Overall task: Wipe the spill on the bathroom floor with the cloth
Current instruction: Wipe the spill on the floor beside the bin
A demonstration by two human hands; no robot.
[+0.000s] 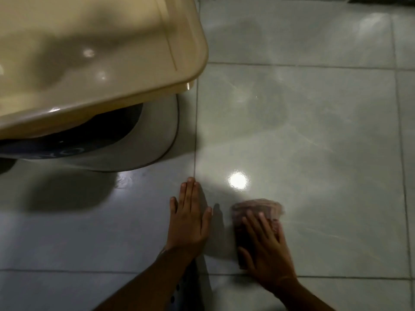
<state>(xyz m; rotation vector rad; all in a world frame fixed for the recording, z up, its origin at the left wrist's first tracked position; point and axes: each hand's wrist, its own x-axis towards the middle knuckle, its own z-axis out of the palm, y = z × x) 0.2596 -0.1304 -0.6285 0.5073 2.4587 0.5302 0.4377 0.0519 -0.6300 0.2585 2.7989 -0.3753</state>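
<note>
A folded reddish-brown cloth (256,208) lies on the glossy grey floor tiles (314,142) near the bottom centre. My right hand (267,250) presses flat on top of it, fingers spread, and the cloth looks motion-blurred. To its left, my left hand (190,218) rests palm down on the bare tile with fingers together, holding nothing. Faint wet streaks show on the tiles to the right of the cloth and further up. A bright round light reflection (238,181) sits just beyond the cloth.
A cream-coloured basin or tub (101,52) overhangs the upper left. Under it stands a grey rounded base (157,135) with a dark hollow. Tile grout lines run across the floor. A dark object (381,0) shows at the top right edge.
</note>
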